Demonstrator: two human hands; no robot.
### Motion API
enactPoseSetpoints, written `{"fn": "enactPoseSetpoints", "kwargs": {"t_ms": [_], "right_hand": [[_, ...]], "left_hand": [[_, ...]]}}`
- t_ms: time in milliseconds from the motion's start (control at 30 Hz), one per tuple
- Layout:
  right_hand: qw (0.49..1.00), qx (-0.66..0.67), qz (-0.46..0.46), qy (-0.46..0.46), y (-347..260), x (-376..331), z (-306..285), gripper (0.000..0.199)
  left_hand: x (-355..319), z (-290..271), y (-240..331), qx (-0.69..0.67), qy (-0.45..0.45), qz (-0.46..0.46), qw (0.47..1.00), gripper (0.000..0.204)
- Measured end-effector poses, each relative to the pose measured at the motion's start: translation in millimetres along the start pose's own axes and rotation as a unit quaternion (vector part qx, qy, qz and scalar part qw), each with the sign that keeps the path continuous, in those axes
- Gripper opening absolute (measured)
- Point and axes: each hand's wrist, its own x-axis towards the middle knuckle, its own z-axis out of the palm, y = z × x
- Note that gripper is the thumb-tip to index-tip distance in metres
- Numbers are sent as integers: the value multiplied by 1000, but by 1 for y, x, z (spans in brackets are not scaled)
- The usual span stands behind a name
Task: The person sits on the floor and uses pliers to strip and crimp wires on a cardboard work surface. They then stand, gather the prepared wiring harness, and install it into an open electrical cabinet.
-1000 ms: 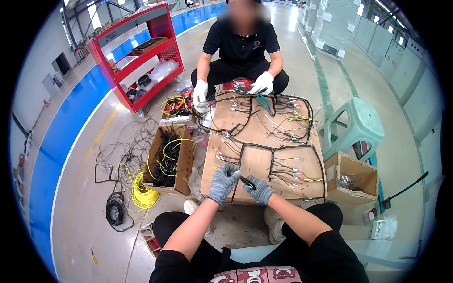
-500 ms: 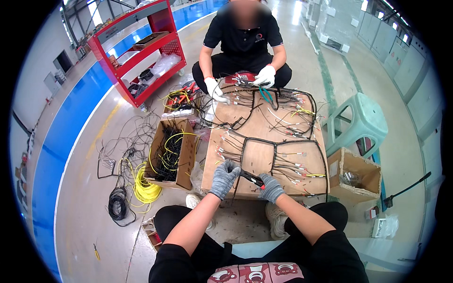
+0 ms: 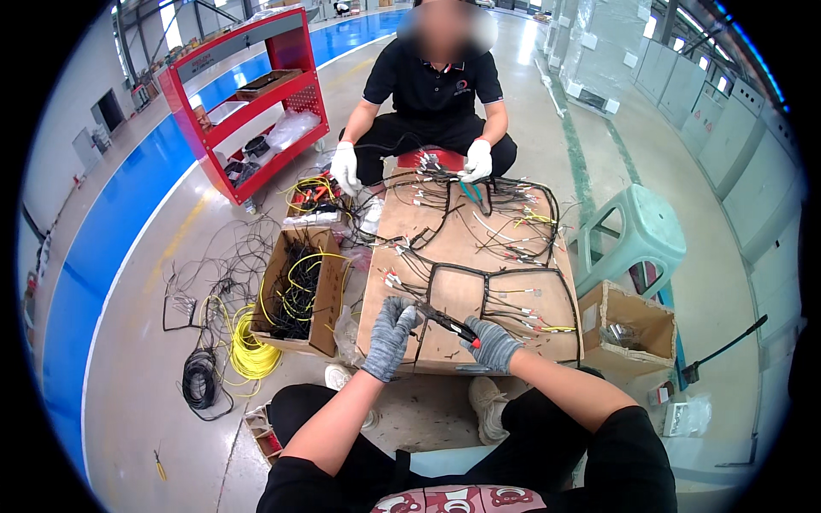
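Note:
My right hand [image 3: 490,345], in a grey knit glove, is wrapped round the handles of black pliers [image 3: 448,321] with a red tip on the handle. Their jaws point left, toward my left hand [image 3: 391,335]. That hand, gloved alike, has its fingers drawn together by the jaws; I cannot make out what is in them. Both hands are above the near edge of a wooden board [image 3: 402,286]. Across the board lies a black wire harness [image 3: 459,267], its branches ending in wires with white labels and red or yellow ends.
A person [image 3: 438,94] in white gloves sits opposite, near teal-handled pliers [image 3: 476,195]. Left stand a cardboard box of wires [image 3: 323,299], a yellow wire coil [image 3: 253,346] and a red cart [image 3: 214,132]. Right are a green stool [image 3: 646,227] and another cardboard box [image 3: 646,312].
My view has shifted slightly. The pliers now show more fully between my hands. Opposite, the person's left-side hand has moved away from the board's wires, and the other hand has lowered.

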Motion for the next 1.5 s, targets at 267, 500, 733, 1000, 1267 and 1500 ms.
{"fn": "enactPoseSetpoints", "kwargs": {"t_ms": [267,500,733,1000,1267,1500], "right_hand": [[996,-59,37,-59,-3,16,7,32],[995,-101,-19,-13,-13,23,-10,45],[988,-151,-31,-8,-18,22,-19,50],[993,-101,20,-56,-9,26,-13,39],[993,-120,2,13,-4,12,4,43],[980,133,140,36,17,-36,3,24]], "left_hand": [[10,-16,-21,-18,8,-21,1000,17],[9,-13,-9,56,32,-18,998,8],[6,-14,-9,57,37,-20,998,9],[8,-18,-12,56,31,-15,998,8],[12,-16,-31,68,10,-27,997,9],[4,-28,-64,-28,83,7,996,3]]}}
